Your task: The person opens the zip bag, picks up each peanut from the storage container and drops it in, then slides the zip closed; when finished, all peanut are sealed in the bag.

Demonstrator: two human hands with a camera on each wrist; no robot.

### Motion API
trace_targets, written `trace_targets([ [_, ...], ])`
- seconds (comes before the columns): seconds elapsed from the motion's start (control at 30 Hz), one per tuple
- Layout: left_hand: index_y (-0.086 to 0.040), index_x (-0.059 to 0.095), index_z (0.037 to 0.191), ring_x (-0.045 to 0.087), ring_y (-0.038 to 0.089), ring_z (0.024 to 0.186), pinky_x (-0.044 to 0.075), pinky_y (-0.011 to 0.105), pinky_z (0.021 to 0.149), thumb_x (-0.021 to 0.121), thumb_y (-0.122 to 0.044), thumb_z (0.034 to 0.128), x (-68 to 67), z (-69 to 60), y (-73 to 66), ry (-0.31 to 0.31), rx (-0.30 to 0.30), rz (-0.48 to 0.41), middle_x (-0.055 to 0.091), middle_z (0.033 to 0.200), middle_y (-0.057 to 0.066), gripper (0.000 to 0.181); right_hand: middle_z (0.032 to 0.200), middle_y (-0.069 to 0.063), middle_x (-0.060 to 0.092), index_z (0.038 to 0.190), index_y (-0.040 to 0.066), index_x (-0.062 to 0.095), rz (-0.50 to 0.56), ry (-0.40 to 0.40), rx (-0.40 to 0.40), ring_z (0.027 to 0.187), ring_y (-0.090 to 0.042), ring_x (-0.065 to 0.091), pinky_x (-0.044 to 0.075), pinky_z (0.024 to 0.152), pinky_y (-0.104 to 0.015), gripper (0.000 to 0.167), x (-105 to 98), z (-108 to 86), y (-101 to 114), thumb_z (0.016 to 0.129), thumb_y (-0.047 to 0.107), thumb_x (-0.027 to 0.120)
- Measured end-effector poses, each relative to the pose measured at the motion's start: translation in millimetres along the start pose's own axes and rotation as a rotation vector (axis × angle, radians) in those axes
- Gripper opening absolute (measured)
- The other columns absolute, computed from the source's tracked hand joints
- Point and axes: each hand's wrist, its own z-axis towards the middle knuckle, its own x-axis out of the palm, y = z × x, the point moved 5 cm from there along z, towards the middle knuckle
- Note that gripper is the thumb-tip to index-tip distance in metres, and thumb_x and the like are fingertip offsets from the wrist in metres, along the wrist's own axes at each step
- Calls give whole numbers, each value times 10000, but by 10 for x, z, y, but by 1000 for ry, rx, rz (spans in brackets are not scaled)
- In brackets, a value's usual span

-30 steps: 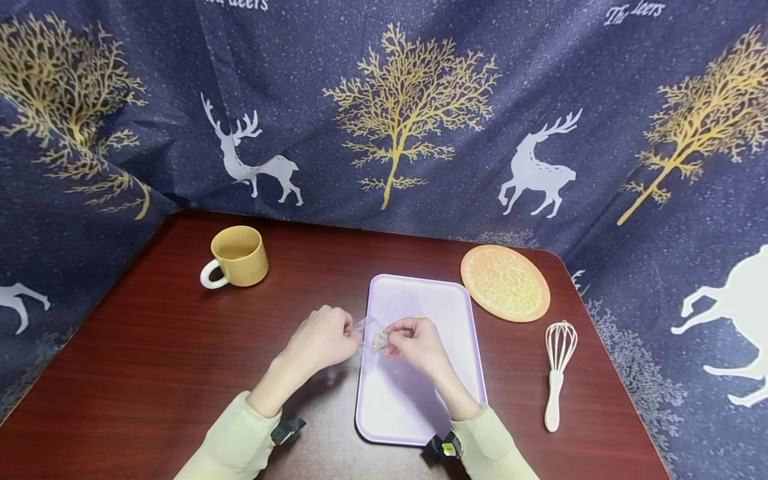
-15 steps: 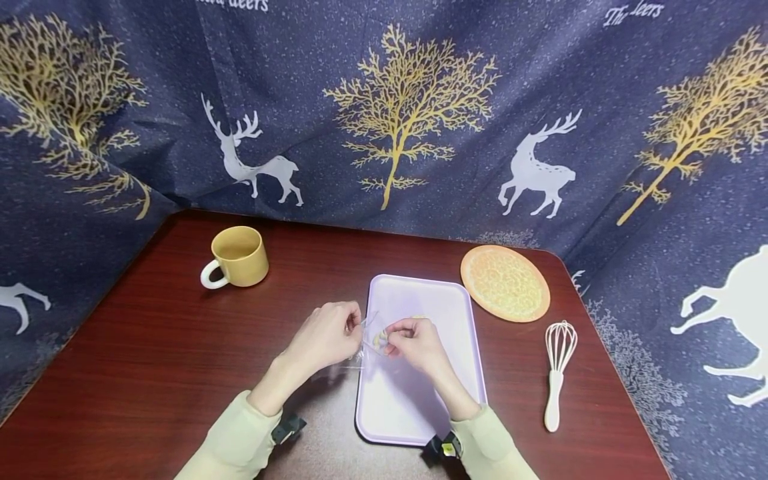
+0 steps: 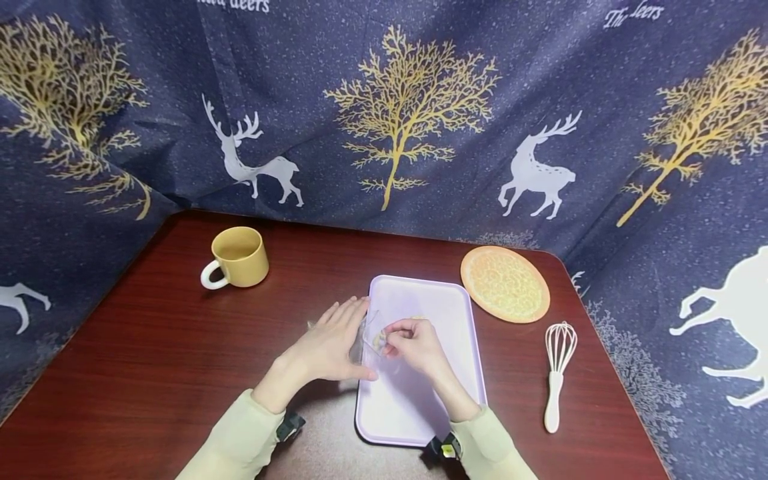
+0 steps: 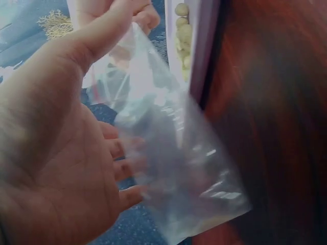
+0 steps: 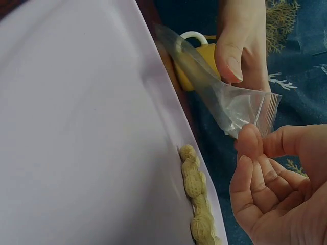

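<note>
A clear zip-top plastic bag (image 5: 245,109) hangs above the left edge of the lilac tray (image 3: 414,407). My right hand (image 3: 414,341) pinches the bag near its zip strip between thumb and forefinger. Beside the bag, my left hand (image 3: 330,343) is spread with straight fingers and the thumb held apart. In the left wrist view the bag (image 4: 163,138) hangs down in front of those fingers (image 4: 125,171); whether they touch it is unclear. Several unshelled peanuts (image 5: 193,178) lie in a row along one edge of the tray. A small yellowish patch at the right fingertips is too small to identify.
A yellow mug (image 3: 243,259) with a white handle stands at the back left. Right of the tray lie a round orange-rimmed mat (image 3: 507,283) and a white whisk (image 3: 558,377). A dark blue cloth (image 3: 336,133) hangs behind the table.
My left hand, its fingers curled at the bag's edge before, has let go and opened out flat with the thumb spread. The right hand keeps its pinch in the same spot.
</note>
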Motion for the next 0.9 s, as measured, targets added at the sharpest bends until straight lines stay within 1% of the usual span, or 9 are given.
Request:
trace_targets([
  [0.07,65,217,1535,220,378,1474,152,504,1181,747,-677,727,22,2,0,11,-3,-4,272,1581,242,1218,706,-179,692,980,-169,667,6,13,-5,571,-144,662,579,602,-332,210,11,-3,12,822,-85,558],
  [0.13,62,210,1538,234,380,1469,154,500,1181,743,-685,725,38,7,-2,16,-5,-11,290,1570,249,1226,708,-187,690,987,-173,664,12,25,-14,577,-158,666,581,608,-348,212,20,-3,22,829,-86,552],
  [0.23,60,211,1537,281,382,1448,166,499,1178,740,-682,730,57,16,-4,11,-1,-11,339,1538,259,1217,709,-203,685,996,-180,657,22,44,-23,587,-193,675,583,613,-368,216,32,-5,24,836,-87,545],
  [0.33,62,240,1525,345,357,1413,189,502,1172,740,-670,739,70,25,-9,-3,18,3,409,1486,243,1185,712,-217,683,1005,-189,648,32,59,-25,589,-201,677,583,615,-374,225,43,-10,21,838,-86,540],
  [0.5,42,311,1498,408,305,1366,228,483,1160,741,-627,753,83,43,-12,-27,51,47,479,1422,182,1089,727,-224,686,1017,-197,638,40,80,-18,584,-128,656,583,631,-391,225,65,-19,18,850,-81,542],
  [0.63,17,394,1441,471,295,1300,300,470,1119,742,-579,741,67,55,-15,-70,76,98,532,1353,150,984,727,-219,686,1018,-199,634,49,87,-15,587,-93,642,582,638,-398,221,75,-20,10,851,-86,545],
  [0.73,-9,446,1385,526,289,1221,360,466,1060,749,-516,736,39,56,-13,-103,81,93,570,1276,117,878,726,-204,689,1021,-199,634,49,87,-8,588,-90,639,583,635,-387,224,79,-19,-2,850,-84,546],
  [0.9,-29,463,1365,560,274,1184,395,462,1011,745,-443,750,38,54,13,-93,55,56,590,1262,97,793,737,-210,693,1038,-197,635,51,85,10,592,-124,659,585,638,-388,235,82,-16,-16,852,-79,550],
])
